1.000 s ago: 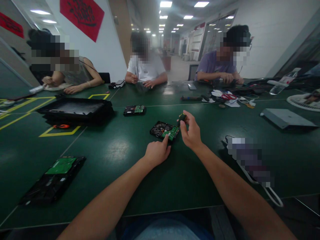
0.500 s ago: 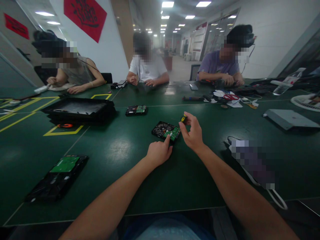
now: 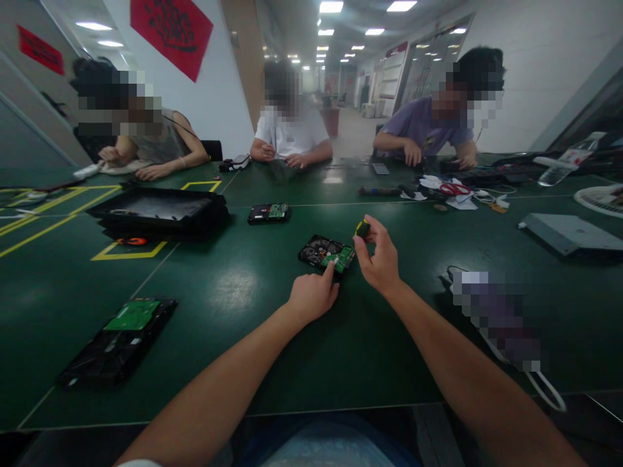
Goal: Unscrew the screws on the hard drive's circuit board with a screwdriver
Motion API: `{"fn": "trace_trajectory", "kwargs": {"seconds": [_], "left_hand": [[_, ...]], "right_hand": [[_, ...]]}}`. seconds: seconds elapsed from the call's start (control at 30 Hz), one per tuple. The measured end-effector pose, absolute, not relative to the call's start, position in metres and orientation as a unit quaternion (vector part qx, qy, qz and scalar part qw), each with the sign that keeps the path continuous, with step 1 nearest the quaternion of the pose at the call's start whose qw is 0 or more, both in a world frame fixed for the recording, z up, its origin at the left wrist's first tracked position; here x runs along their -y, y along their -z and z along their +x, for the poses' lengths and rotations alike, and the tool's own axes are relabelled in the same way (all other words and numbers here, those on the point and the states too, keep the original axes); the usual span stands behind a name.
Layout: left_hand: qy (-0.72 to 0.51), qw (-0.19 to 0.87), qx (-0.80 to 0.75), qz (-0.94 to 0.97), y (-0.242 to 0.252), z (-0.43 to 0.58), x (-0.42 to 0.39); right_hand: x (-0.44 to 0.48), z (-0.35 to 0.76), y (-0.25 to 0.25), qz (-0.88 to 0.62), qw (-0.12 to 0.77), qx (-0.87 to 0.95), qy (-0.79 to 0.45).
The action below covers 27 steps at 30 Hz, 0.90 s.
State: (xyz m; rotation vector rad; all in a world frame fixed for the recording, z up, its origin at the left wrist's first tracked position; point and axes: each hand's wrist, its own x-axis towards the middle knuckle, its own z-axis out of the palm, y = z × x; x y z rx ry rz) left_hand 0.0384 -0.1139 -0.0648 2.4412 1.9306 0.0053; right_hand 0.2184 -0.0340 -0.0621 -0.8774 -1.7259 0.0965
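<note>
A hard drive (image 3: 318, 251) lies on the green table with its circuit board upward. My left hand (image 3: 311, 298) steadies it, index finger pressed on the green board and thumb at the near edge; the remaining fingers are curled. Just right of the drive, my right hand (image 3: 379, 256) pinches a screwdriver (image 3: 363, 228) by its stubby black-and-yellow handle between thumb and fingers. The shaft is too small or hidden to make out. Another hard drive (image 3: 269, 213) rests farther back, and a larger one (image 3: 119, 340) lies at the front left.
Stacked black trays (image 3: 158, 214) stand at the left, beside an orange-handled tool (image 3: 132, 241). To the right are a pouch-like item (image 3: 496, 318) with a white strap, a grey metal case (image 3: 569, 233) and a plastic bottle (image 3: 569, 159). Three people sit across the table (image 3: 233, 376).
The view has shifted slightly. My right hand has tilted the screwdriver handle a little, while my left hand keeps its place on the drive. At the far right, a co-worker's hands have moved apart.
</note>
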Motion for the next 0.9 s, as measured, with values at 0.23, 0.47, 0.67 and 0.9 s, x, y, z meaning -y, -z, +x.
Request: {"fn": "trace_trajectory", "kwargs": {"seconds": [0.23, 0.47, 0.67, 0.9], "left_hand": [[-0.006, 0.018, -0.620, 0.785, 0.0662, 0.0382, 0.1131], [-0.013, 0.007, -0.616, 0.788, 0.0684, 0.0366, 0.1130], [-0.016, 0.005, -0.612, 0.790, 0.0688, 0.0367, 0.1129], [-0.008, 0.004, -0.616, 0.788, 0.0689, 0.0366, 0.1129]], "right_hand": [[0.0328, 0.2184, 0.0647, -0.374, 0.564, 0.734, -0.061], [0.0349, 0.2193, 0.0621, -0.370, 0.561, 0.740, -0.036], [0.0339, 0.2192, 0.0636, -0.375, 0.555, 0.741, -0.049], [0.0338, 0.2175, 0.0621, -0.381, 0.570, 0.727, -0.034]]}}
